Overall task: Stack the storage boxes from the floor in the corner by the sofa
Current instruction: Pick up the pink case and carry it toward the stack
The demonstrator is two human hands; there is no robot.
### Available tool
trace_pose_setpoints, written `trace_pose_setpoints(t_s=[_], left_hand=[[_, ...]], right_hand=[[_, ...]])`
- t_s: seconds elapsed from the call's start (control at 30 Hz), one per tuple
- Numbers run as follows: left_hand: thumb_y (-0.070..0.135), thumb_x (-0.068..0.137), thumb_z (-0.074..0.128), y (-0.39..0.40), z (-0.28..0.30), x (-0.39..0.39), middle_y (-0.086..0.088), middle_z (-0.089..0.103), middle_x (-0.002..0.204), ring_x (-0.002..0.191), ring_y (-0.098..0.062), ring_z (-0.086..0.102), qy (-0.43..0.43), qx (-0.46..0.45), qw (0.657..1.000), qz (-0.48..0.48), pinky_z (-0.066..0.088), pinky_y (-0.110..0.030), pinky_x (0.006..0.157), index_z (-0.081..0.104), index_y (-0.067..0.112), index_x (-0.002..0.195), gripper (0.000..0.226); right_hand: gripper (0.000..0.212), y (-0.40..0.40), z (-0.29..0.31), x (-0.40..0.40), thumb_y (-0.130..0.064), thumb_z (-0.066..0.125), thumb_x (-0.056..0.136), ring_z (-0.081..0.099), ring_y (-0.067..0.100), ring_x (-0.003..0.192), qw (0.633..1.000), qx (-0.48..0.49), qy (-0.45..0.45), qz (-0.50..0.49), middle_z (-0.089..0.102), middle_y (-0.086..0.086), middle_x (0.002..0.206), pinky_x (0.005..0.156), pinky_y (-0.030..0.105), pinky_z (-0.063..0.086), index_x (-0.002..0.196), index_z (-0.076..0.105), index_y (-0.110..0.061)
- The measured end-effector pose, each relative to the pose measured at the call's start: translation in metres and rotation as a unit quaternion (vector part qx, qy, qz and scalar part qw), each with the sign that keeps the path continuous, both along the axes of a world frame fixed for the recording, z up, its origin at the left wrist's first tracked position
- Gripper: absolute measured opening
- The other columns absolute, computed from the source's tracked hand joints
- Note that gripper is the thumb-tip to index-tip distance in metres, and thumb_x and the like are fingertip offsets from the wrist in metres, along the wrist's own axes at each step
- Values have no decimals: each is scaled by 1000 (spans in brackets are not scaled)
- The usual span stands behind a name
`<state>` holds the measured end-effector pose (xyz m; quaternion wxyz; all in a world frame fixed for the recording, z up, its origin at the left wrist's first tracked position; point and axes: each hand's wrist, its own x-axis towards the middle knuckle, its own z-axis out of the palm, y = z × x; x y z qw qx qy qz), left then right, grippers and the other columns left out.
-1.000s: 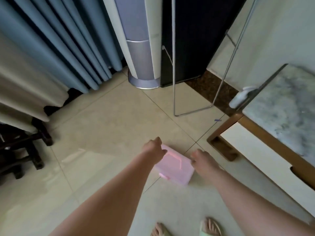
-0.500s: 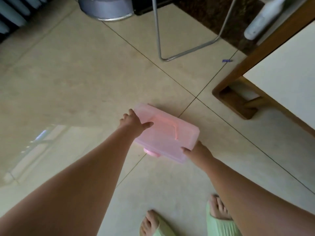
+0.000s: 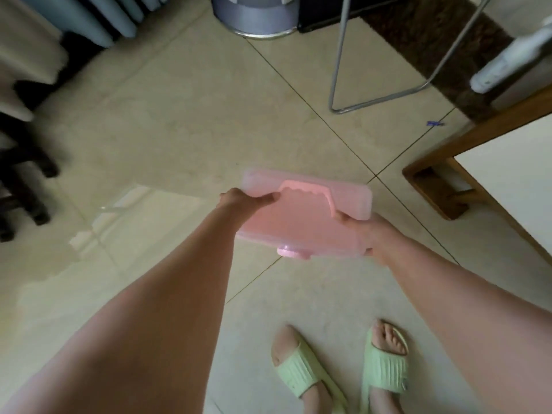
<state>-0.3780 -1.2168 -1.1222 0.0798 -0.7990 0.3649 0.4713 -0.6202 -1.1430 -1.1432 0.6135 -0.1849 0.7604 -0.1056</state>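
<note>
Pink storage box (image 3: 301, 216) came off the floor tiles (image 3: 167, 121) within the half second; left hand (image 3: 242, 201) at 9 o'clock and right hand (image 3: 366, 231) at 4 o'clock clamped its ends (no stack visible), carry next

Glossy beige floor tiles (image 3: 167, 121) with thin dark grout lines catch a pale window reflection at the left. Blue-grey curtains (image 3: 98, 19) hang at the far left above dark wooden furniture legs (image 3: 27, 186). A round grey appliance base (image 3: 254, 16) stands far centre, a bent metal rod frame (image 3: 379, 100) just right of it, and a wood-framed white cabinet (image 3: 490, 162) at the right.
</note>
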Motion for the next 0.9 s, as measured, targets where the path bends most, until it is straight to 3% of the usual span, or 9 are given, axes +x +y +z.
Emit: trace_pose_setpoints(t_s=[0.07, 0.2, 0.3, 0.43, 0.5, 0.6, 0.7, 0.8, 0.9], left_hand=[[72, 62, 73, 4, 57, 25, -12, 56, 127, 113, -34, 56, 13, -4, 997, 71, 48, -36, 90, 50, 5, 132, 100], [65, 64, 77, 14, 169, 81, -10, 60, 120, 107, -30, 58, 48, -66, 977, 198, 49, -35, 89, 53, 4, 130, 93], [60, 61, 82, 38, 264, 123, -11, 58, 128, 114, -32, 58, 65, -86, 954, 280, 49, -36, 92, 50, 2, 133, 98], [84, 19, 77, 87, 361, 175, -9, 63, 125, 110, -32, 63, 75, -92, 930, 347, 53, -47, 95, 53, 10, 130, 135], [84, 11, 73, 111, 408, 183, -10, 65, 121, 106, -33, 65, 74, -98, 920, 371, 54, -50, 91, 54, 10, 126, 138], [78, 35, 78, 152, 493, 179, -13, 62, 123, 110, -36, 63, 55, -124, 901, 412, 54, -50, 91, 50, 7, 129, 121], [84, 25, 75, 209, 564, 180, -12, 61, 122, 106, -38, 64, 24, -125, 877, 463, 55, -51, 89, 47, 8, 132, 134], [84, 52, 68, 277, 631, 158, -15, 57, 126, 110, -40, 61, 2, -116, 845, 521, 53, -53, 93, 41, 7, 133, 114], [79, 67, 62, 337, 677, 134, -15, 55, 131, 118, -39, 57, -6, -104, 817, 567, 47, -55, 100, 39, 9, 137, 102]], right_hand=[[75, -30, 43, 20, -66, 82, 41, 71, 25, 95, 999, -25, 0, 30, 74, 4, 104, 86, 50, 58, 97, 70, -18], [121, -78, 102, 60, -78, 81, 10, 72, 25, 90, 994, -68, 6, 88, 73, 3, 103, 78, 51, 60, 112, 64, -16], [125, -92, 194, 109, -75, 83, 6, 72, 26, 91, 985, -106, -26, 133, 72, 5, 102, 80, 49, 60, 113, 62, -14], [125, -90, 320, 168, -75, 83, 7, 72, 27, 90, 964, -147, -52, 213, 72, 6, 102, 83, 48, 59, 114, 63, -12], [125, -88, 359, 187, -77, 81, 6, 72, 28, 91, 953, -167, -65, 243, 73, 6, 102, 86, 47, 58, 111, 65, -11], [118, -64, 456, 214, -78, 81, 17, 70, 29, 94, 931, -197, -71, 299, 71, 8, 106, 86, 43, 57, 111, 64, -8], [95, -24, 541, 235, -69, 83, 42, 66, 29, 97, 902, -208, -86, 368, 67, 8, 107, 79, 32, 51, 111, 63, -7], [119, 24, 603, 246, -75, 81, 17, 67, 31, 97, 879, -209, -113, 414, 68, 9, 111, 89, 40, 54, 114, 62, -7], [89, 73, 652, 250, -61, 85, 51, 65, 31, 101, 849, -205, -133, 469, 65, 9, 112, 89, 41, 53, 117, 60, -7]])
